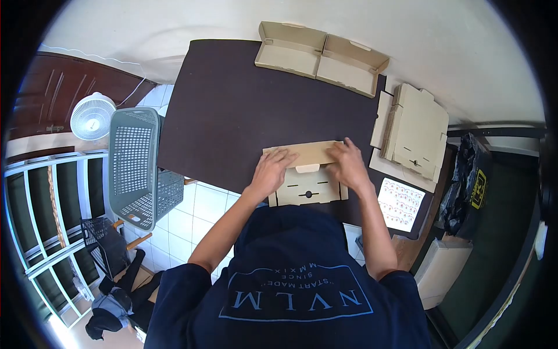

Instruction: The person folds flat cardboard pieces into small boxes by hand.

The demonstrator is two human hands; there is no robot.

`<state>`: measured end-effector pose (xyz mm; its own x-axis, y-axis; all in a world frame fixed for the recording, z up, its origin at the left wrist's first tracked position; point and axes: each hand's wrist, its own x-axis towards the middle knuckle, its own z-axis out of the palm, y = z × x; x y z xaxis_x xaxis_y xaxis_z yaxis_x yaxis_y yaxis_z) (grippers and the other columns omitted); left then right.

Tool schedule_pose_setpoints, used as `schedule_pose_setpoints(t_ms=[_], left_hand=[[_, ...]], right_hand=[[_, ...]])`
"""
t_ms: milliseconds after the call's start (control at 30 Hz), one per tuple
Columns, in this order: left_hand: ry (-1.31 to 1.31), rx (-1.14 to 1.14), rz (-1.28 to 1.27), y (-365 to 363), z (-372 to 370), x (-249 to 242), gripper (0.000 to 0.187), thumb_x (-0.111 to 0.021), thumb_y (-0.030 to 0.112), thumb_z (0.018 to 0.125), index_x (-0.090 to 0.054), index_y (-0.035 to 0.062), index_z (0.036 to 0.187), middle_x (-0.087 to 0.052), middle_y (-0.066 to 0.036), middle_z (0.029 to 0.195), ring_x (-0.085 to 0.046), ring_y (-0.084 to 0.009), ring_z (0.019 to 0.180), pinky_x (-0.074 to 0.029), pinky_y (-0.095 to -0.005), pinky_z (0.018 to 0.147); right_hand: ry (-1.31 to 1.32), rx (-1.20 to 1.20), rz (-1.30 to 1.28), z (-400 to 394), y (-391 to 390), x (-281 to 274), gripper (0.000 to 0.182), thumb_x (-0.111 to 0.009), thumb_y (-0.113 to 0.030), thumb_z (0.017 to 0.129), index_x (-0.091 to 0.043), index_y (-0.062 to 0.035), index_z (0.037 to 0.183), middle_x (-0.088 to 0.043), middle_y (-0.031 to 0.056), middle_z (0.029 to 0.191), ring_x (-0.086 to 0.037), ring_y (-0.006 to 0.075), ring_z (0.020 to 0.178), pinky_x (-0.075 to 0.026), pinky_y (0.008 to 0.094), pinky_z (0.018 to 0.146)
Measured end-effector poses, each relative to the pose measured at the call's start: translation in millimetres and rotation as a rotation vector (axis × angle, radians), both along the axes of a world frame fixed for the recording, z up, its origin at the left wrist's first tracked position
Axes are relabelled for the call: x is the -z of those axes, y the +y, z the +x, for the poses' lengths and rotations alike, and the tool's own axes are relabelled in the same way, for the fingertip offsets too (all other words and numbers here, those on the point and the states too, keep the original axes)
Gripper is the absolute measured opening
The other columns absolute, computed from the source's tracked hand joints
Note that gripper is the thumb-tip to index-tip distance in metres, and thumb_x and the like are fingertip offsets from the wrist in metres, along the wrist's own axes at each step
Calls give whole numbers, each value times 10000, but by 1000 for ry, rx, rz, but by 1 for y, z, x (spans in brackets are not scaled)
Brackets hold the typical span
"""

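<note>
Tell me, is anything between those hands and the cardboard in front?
Nothing visible: the left hand is on the far panel of the cardboard, and the right hand, slightly blurred, is at that panel's right end.

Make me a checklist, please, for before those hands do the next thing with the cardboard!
1. Left hand touching the cardboard: ok.
2. Right hand gripping it firmly: cannot tell, its fingers are blurred.
3. Cardboard's near edge fully on the table: cannot tell, the shirt hides the table edge there.
4. Open boxes clear of both hands: ok.
5. Cardboard stack clear of both hands: ok.
</note>
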<state>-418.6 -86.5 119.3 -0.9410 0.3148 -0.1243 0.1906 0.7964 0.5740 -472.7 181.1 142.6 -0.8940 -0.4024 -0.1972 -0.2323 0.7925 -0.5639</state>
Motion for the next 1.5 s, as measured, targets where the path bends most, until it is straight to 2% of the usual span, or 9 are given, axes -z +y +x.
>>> schedule_pose_setpoints(t_ms=[133,333,500,600,767,1033,1233,1367,1500], left_hand=[[67,14,5,2,11,17,511,-575,20,888,-618,177,1373,-549,-157,1452,-455,-356,1397,-329,-526,1163],[67,46,-17,0,9,13,519,-604,22,867,-622,158,1368,-539,-157,1463,-442,-362,1407,-329,-518,1167],[90,10,113,-11,0,21,471,-656,52,843,-647,115,1310,-571,-151,1418,-485,-375,1357,-359,-489,1149],[188,-166,227,-20,-10,21,425,-693,112,858,-633,71,1277,-624,-167,1294,-553,-370,1250,-420,-472,1076],[-153,-696,276,-18,-29,4,584,-705,281,923,-430,32,1375,-639,-227,1144,-611,-378,1116,-481,-481,932],[-273,-600,-115,-27,-1,19,685,-718,398,892,-396,45,1384,-684,-177,950,-681,-375,919,-516,-510,866],[-449,-549,408,-46,54,17,489,-619,159,954,-378,54,1366,-647,-226,1147,-664,-313,1003,-540,-427,798],[-377,-380,526,-48,73,21,401,-524,35,971,-412,56,1356,-632,-191,1133,-645,-250,935,-535,-375,781],[-456,-366,706,-54,73,14,409,-462,-96,938,-497,62,1314,-610,-168,1154,-627,-243,958,-526,-378,808]], right_hand=[[-129,-151,27,23,-59,-10,674,-529,-516,996,-479,-42,1472,-420,183,1557,-303,361,1490,-188,576,1218],[-6,-144,185,21,-58,38,751,-337,-606,1026,-481,-17,1468,-399,170,1576,-299,350,1495,-149,582,1223],[-58,-19,256,-1,-10,19,697,-369,-552,1040,-533,12,1416,-514,201,1479,-421,362,1424,-252,552,1196],[-117,377,-228,-3,17,17,566,-471,-459,1029,-650,33,1245,-698,244,1168,-649,389,1150,-477,426,1011],[-243,820,-315,12,32,64,485,-614,-398,969,-631,10,1231,-714,209,1086,-672,347,1072,-505,418,927],[-299,773,-50,56,21,44,482,-771,-192,805,-501,-64,1183,-665,133,927,-679,341,859,-531,446,799],[-398,618,-488,95,37,43,393,-670,-2,818,-553,-32,1192,-646,138,970,-677,328,910,-529,423,836],[-232,268,-263,113,38,32,497,-638,66,773,-597,-48,1255,-520,152,1250,-594,299,1088,-510,370,899],[-244,352,-363,120,33,28,463,-631,109,763,-625,-37,1202,-525,139,1212,-589,336,1063,-505,376,916]])
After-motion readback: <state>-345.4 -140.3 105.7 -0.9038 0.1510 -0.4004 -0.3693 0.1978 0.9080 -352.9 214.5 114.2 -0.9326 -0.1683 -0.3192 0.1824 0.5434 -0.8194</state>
